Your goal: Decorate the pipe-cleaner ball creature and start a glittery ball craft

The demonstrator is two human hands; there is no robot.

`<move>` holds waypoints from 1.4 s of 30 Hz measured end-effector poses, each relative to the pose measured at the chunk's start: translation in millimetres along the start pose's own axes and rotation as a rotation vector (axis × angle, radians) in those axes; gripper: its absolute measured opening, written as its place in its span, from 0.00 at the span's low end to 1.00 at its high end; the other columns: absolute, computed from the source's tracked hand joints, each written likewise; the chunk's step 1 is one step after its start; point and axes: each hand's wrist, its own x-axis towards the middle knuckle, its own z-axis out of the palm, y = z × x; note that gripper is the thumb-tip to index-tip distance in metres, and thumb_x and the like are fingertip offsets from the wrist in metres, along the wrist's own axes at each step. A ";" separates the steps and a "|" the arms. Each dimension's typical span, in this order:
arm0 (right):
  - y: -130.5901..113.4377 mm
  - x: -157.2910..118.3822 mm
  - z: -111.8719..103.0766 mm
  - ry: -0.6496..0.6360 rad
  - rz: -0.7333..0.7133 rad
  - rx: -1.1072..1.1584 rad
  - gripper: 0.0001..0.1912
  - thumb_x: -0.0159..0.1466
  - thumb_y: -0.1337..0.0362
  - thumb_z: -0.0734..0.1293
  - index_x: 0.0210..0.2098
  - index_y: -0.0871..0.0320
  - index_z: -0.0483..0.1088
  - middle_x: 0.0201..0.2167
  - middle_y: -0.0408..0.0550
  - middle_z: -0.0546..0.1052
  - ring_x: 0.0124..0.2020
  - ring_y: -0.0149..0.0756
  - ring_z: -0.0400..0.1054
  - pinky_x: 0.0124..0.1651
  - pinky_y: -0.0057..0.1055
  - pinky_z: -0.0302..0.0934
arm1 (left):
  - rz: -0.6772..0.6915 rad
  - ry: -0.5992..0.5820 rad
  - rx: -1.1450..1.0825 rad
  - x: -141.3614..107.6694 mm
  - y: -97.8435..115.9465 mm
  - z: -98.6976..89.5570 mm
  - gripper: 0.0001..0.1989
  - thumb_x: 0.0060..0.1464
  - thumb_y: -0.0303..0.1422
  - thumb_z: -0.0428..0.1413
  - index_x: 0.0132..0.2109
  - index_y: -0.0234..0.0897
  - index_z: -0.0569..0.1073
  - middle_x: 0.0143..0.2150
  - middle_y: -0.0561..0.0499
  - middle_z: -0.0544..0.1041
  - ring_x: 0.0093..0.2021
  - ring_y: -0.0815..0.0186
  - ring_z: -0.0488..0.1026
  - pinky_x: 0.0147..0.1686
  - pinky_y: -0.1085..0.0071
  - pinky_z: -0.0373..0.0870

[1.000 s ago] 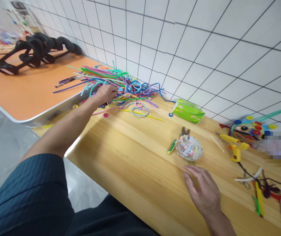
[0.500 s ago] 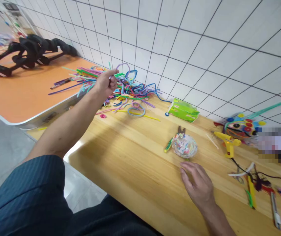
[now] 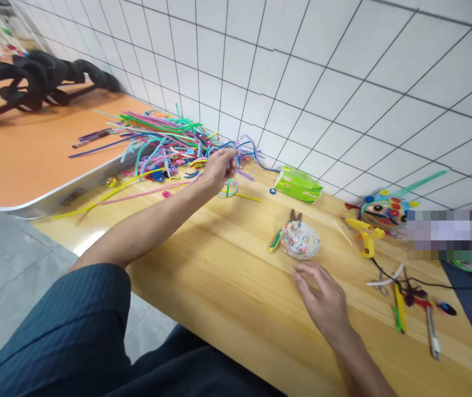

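Observation:
My left hand [image 3: 221,167] is closed, fingers pinched on a lavender pipe cleaner [image 3: 245,139] that curves up beyond the fingertips. Beneath and beside it spreads a heap of multicoloured pipe cleaners [image 3: 165,138] against the tiled wall. Fingers loosely curved and apart, my right hand [image 3: 322,300] holds nothing and rests on the wooden table [image 3: 219,270]. Just beyond its fingertips sits a clear round piece with coloured bits [image 3: 301,242]. It partly covers a pair of pliers with a green and yellow handle [image 3: 275,241].
Behind stands a green tissue pack [image 3: 299,184]. To the right are a yellow glue gun [image 3: 366,236] with its black cord, a decorated mask [image 3: 389,212], scissors [image 3: 380,288] and a utility knife [image 3: 433,333]. Black headset-like gear [image 3: 41,77] lies on the orange table [image 3: 21,160].
My left hand has moved right and down across the heap with the lavender pipe cleaner. A yellow and a pink pipe cleaner now show at left. My right hand stays by the clear round piece.

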 end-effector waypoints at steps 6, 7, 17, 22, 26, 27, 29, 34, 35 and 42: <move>-45.0 75.1 30.7 -0.205 0.455 0.374 0.21 0.72 0.53 0.68 0.60 0.54 0.73 0.57 0.57 0.83 0.42 0.42 0.81 0.43 0.38 0.74 | -0.125 -0.063 -0.019 -61.9 -47.8 5.4 0.10 0.60 0.33 0.66 0.37 0.36 0.71 0.38 0.48 0.86 0.34 0.69 0.80 0.34 0.74 0.66; -50.8 90.2 42.6 -0.221 0.469 0.392 0.23 0.71 0.53 0.69 0.62 0.55 0.72 0.61 0.59 0.82 0.41 0.41 0.80 0.45 0.40 0.73 | -0.133 -0.066 -0.028 -69.5 -52.0 4.7 0.11 0.60 0.33 0.66 0.37 0.37 0.71 0.41 0.46 0.87 0.37 0.67 0.81 0.36 0.73 0.68; -62.0 138.6 93.6 -0.236 0.527 0.548 0.12 0.72 0.56 0.63 0.36 0.52 0.75 0.30 0.42 0.83 0.26 0.33 0.71 0.34 0.31 0.62 | -0.137 -0.401 -0.026 -110.8 -39.9 -4.3 0.18 0.56 0.42 0.73 0.38 0.35 0.75 0.41 0.46 0.87 0.23 0.72 0.72 0.22 0.74 0.62; -64.3 106.0 72.3 -0.238 0.533 0.566 0.12 0.69 0.56 0.64 0.40 0.54 0.78 0.29 0.44 0.85 0.25 0.33 0.73 0.32 0.31 0.64 | -0.092 -0.413 -0.030 -79.5 -13.3 10.2 0.11 0.66 0.35 0.67 0.41 0.34 0.75 0.37 0.45 0.87 0.33 0.68 0.83 0.38 0.74 0.75; -62.7 77.6 63.3 -0.246 0.582 0.671 0.13 0.68 0.54 0.66 0.41 0.55 0.78 0.29 0.46 0.85 0.27 0.35 0.77 0.34 0.31 0.68 | -0.121 -0.510 -0.015 -51.7 7.2 27.7 0.13 0.75 0.36 0.57 0.40 0.33 0.74 0.37 0.45 0.87 0.31 0.69 0.83 0.36 0.74 0.73; -62.1 71.2 60.8 -0.250 0.595 0.693 0.13 0.68 0.54 0.66 0.41 0.55 0.78 0.29 0.46 0.85 0.28 0.36 0.78 0.36 0.32 0.69 | -0.140 -0.534 -0.003 -47.9 10.8 32.4 0.16 0.77 0.37 0.55 0.39 0.32 0.74 0.37 0.44 0.87 0.30 0.69 0.83 0.36 0.73 0.73; -60.9 59.6 54.4 -0.262 0.616 0.718 0.13 0.69 0.53 0.67 0.41 0.55 0.79 0.29 0.46 0.86 0.30 0.37 0.79 0.38 0.33 0.70 | -0.182 -0.577 0.025 -44.6 15.7 42.5 0.20 0.78 0.41 0.53 0.38 0.32 0.75 0.36 0.42 0.87 0.28 0.67 0.82 0.35 0.71 0.74; -58.1 38.2 29.8 -0.272 0.632 0.745 0.14 0.70 0.51 0.69 0.37 0.54 0.81 0.32 0.46 0.86 0.35 0.38 0.78 0.43 0.35 0.68 | -0.280 -0.630 0.033 -53.2 21.8 71.1 0.28 0.73 0.53 0.55 0.33 0.33 0.75 0.26 0.47 0.80 0.25 0.64 0.79 0.31 0.68 0.76; -57.1 34.8 24.1 -0.261 0.630 0.758 0.14 0.69 0.51 0.70 0.36 0.54 0.82 0.34 0.47 0.86 0.36 0.38 0.78 0.44 0.36 0.68 | -0.300 -0.638 0.034 -55.5 22.7 76.6 0.29 0.72 0.53 0.56 0.32 0.34 0.75 0.24 0.49 0.78 0.24 0.63 0.78 0.31 0.67 0.76; -46.2 14.5 -7.8 -0.259 0.650 0.990 0.17 0.63 0.48 0.78 0.30 0.55 0.80 0.31 0.46 0.80 0.30 0.33 0.69 0.33 0.31 0.65 | -0.382 -0.688 0.115 -59.2 14.3 123.7 0.27 0.71 0.53 0.59 0.37 0.31 0.79 0.28 0.45 0.80 0.30 0.58 0.82 0.34 0.63 0.79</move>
